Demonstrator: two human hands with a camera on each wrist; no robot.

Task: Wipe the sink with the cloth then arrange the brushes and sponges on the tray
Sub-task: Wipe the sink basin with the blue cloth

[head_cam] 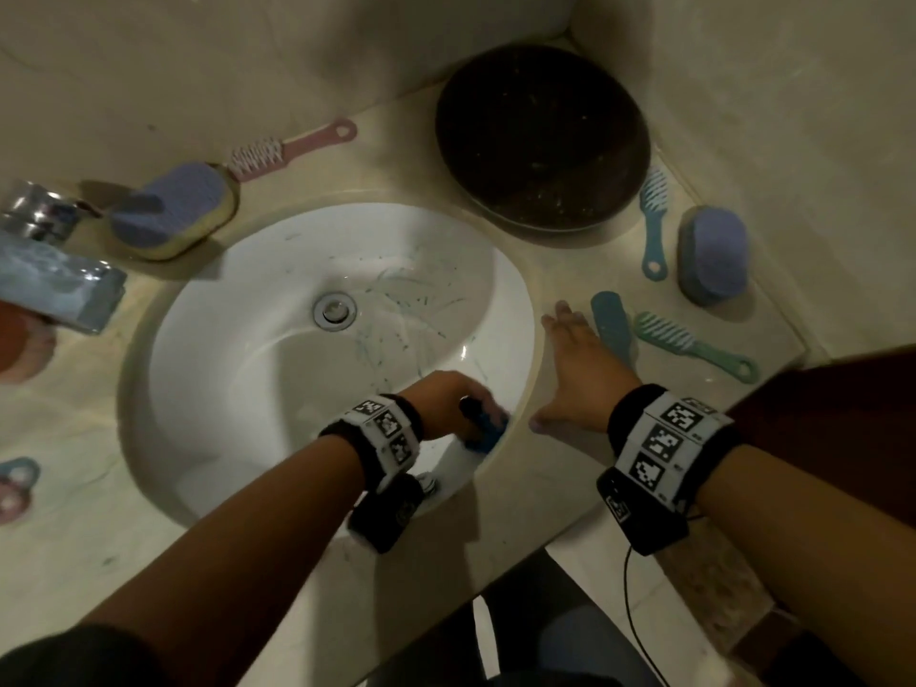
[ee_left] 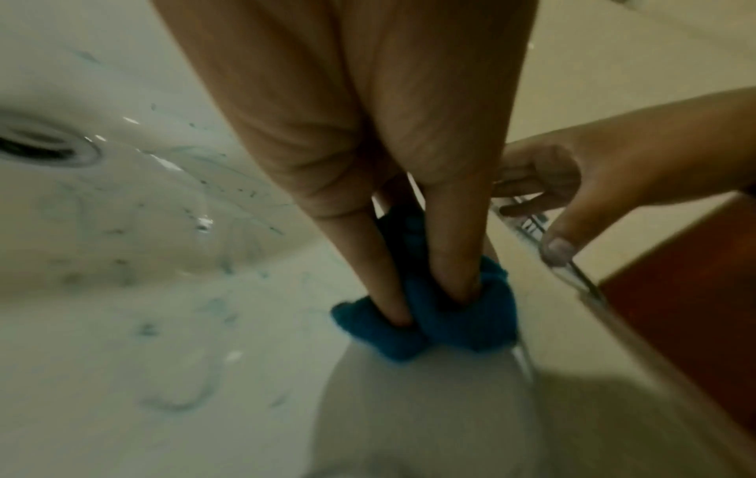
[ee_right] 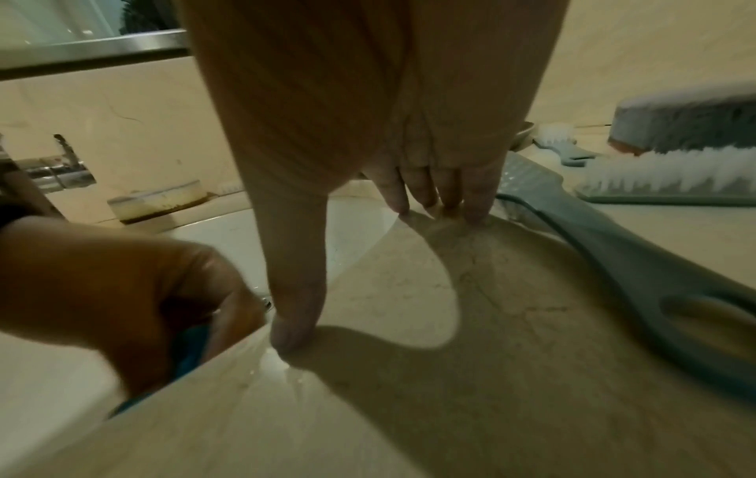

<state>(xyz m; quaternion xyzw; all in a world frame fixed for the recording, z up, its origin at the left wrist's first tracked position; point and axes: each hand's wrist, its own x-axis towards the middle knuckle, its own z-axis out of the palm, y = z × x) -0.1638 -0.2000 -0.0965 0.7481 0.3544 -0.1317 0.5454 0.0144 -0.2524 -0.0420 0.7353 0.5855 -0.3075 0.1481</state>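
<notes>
My left hand (head_cam: 446, 399) grips a bunched blue cloth (head_cam: 488, 431) and presses it against the near right wall of the white sink (head_cam: 248, 364). In the left wrist view two fingers (ee_left: 384, 258) dig into the cloth (ee_left: 429, 320). Blue-green streaks mark the basin around the drain (head_cam: 335, 309). My right hand (head_cam: 580, 379) lies flat on the counter by the sink rim, fingers spread, holding nothing. The dark round tray (head_cam: 543, 136) stands at the back right. Lying around it are a pink brush (head_cam: 292, 148), a teal brush (head_cam: 654, 220), a green brush (head_cam: 694, 344), a flat teal brush (head_cam: 612, 322) and two purple sponges (head_cam: 173, 208) (head_cam: 714, 252).
A chrome tap (head_cam: 54, 260) juts over the sink's left side. Beige walls close in the counter at the back and right. At the left edge are pink and blue handle loops (head_cam: 17, 483) and a reddish object (head_cam: 20, 344). The counter's front edge runs below my right wrist.
</notes>
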